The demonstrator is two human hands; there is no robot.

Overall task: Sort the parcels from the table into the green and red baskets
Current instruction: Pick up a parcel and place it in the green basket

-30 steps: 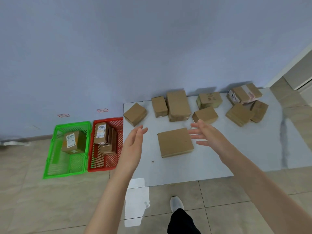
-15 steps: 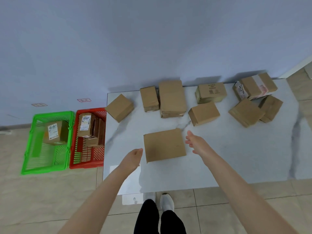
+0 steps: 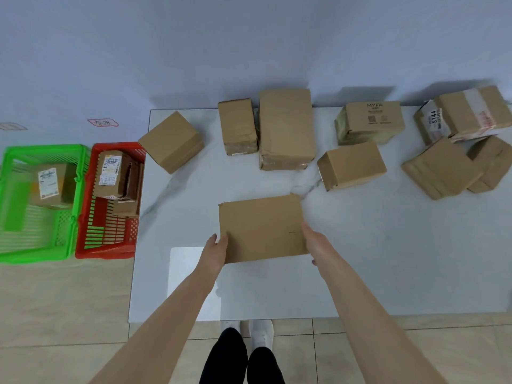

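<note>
A flat brown parcel (image 3: 261,228) lies near the middle of the white marble table (image 3: 388,259). My left hand (image 3: 217,249) grips its left edge near the front corner, thumb on the top face. At the right edge my right hand (image 3: 314,242) holds it too, thumb on top and fingers hidden beneath. On the floor left of the table stand the green basket (image 3: 41,148), with one labelled parcel (image 3: 51,184) inside, and the red basket (image 3: 105,252), which holds a few parcels (image 3: 113,173).
Several brown boxes line the table's back: a cube-like one (image 3: 171,141) at the left corner, a tall pair (image 3: 285,128) in the middle, a printed box (image 3: 371,120), and a cluster (image 3: 457,151) at the right. My feet (image 3: 260,328) stand at the table's front edge.
Both hands came down from above the table and closed in on the flat parcel's left and right edges. The view also moved closer and tilted down.
</note>
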